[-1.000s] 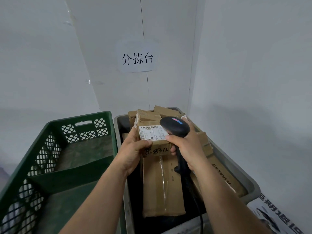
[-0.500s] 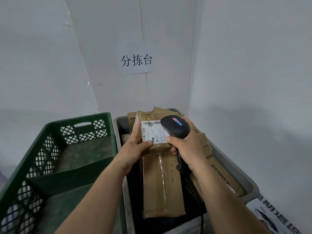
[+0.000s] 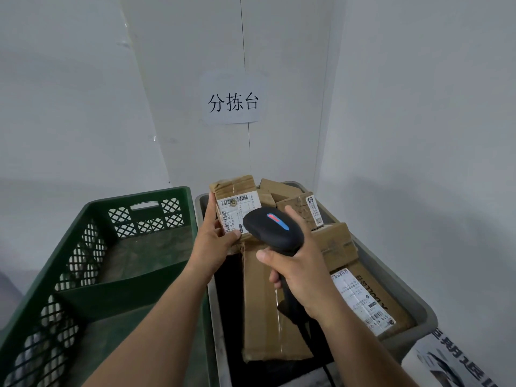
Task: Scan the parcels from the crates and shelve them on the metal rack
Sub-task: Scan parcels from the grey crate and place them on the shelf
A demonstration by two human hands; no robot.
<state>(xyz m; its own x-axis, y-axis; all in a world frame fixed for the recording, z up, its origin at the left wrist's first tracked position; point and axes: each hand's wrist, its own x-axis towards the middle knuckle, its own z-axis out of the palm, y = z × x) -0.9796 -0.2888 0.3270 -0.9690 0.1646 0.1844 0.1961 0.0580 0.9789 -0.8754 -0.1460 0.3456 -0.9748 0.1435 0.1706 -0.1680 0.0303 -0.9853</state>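
Observation:
My left hand (image 3: pixel 214 241) grips a small brown cardboard parcel (image 3: pixel 234 188) over the grey crate (image 3: pixel 413 300), its white barcode label facing me. My right hand (image 3: pixel 301 277) holds a black handheld barcode scanner (image 3: pixel 272 230) by its handle, the head lying just in front of the label and covering its lower right part. A red and blue light strip shows on top of the scanner. Several other cardboard parcels lie in the grey crate, among them a long flat box (image 3: pixel 262 308) and a labelled box (image 3: pixel 360 294).
A green lattice crate (image 3: pixel 92 247) stands to the left with nothing visible inside. White walls meet in a corner behind the crates, with a paper sign (image 3: pixel 233 100) stuck on. A printed white bag or box (image 3: pixel 458 358) sits at the lower right. The scanner's cable hangs down into the crate.
My left hand has tilted the parcel further up, so its label faces me more fully. The scanner has risen slightly and stays in front of the label.

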